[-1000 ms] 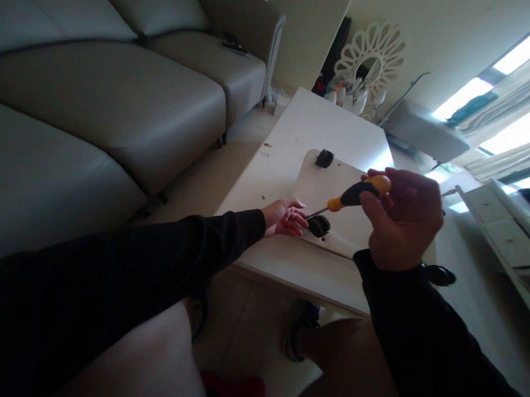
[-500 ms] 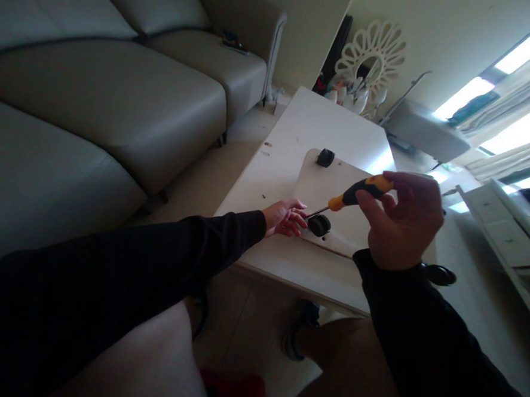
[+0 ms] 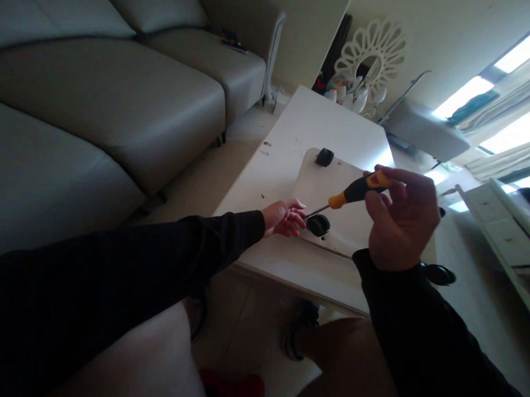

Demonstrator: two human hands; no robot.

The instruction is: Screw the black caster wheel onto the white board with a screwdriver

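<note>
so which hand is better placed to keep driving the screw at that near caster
Right. The right hand grips the screwdriver, its tip at the caster; the left hand only steadies beside it.

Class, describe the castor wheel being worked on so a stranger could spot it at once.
Find the white low table beside the grey sofa; a pale board lies on it. The castor wheel sits at the board's near edge, at the left hand, under the screwdriver tip, unlike the untouched far castor.
</note>
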